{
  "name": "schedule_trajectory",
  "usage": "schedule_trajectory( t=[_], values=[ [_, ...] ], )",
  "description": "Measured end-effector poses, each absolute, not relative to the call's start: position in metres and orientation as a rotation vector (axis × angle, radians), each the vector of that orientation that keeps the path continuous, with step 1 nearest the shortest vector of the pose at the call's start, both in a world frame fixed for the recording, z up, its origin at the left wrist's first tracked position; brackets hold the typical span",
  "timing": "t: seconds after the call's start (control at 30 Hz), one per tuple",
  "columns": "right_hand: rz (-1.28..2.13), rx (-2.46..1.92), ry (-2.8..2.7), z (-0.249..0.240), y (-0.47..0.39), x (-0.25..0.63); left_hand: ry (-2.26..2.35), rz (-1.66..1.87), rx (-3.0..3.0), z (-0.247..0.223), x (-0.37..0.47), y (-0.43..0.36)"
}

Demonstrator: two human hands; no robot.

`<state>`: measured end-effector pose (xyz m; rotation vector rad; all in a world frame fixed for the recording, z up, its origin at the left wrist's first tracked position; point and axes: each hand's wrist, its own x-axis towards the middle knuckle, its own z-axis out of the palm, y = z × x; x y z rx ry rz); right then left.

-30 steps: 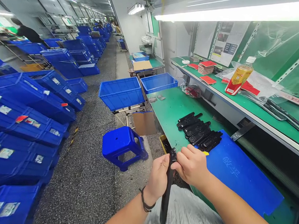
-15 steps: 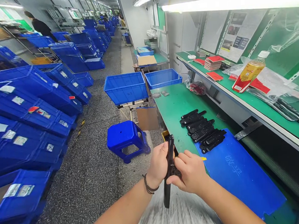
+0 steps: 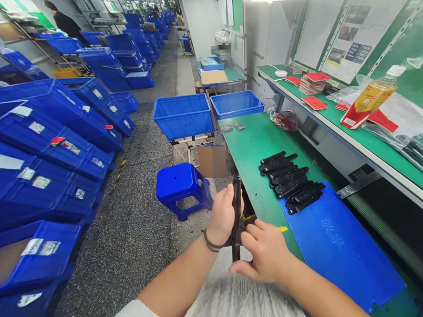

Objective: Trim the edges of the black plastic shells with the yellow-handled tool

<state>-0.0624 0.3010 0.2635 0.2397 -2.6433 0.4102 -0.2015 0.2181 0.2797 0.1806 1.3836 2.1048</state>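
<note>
My left hand (image 3: 221, 218), with a dark band at the wrist, is wrapped round a long, slim black plastic part (image 3: 236, 219) held roughly upright in front of my lap. My right hand (image 3: 265, 251) is close against the part's right side, its fingers curled and the thumb reaching toward the lower end. A yellow end of a slim tool (image 3: 283, 228) sticks out behind the right hand; the rest of that tool is hidden by the fingers. Several similar black parts (image 3: 288, 180) lie in a row on the green bench, partly over a blue sheet (image 3: 340, 246).
A blue stool (image 3: 179, 179) stands left of the bench (image 3: 246, 142). Blue bins (image 3: 182, 116) sit beyond it. A shelf on the right bears a bottle (image 3: 372, 98) and red cards (image 3: 314, 81). Stacked blue crates (image 3: 55, 177) line the left; a person (image 3: 67, 24) stands far back.
The black part has shifted and tilts differently, its top now lower. My right hand has slid slightly downward along it. The whole view has shifted a little with my head.
</note>
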Motion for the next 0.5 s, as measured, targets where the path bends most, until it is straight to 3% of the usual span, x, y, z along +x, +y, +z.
schedule_trajectory(
  t=[0.5],
  values=[
    [0.223,0.336,-2.610,0.256,0.295,-0.062,1.294,2.132,-0.194,0.265,-0.240,0.220]
  ],
)
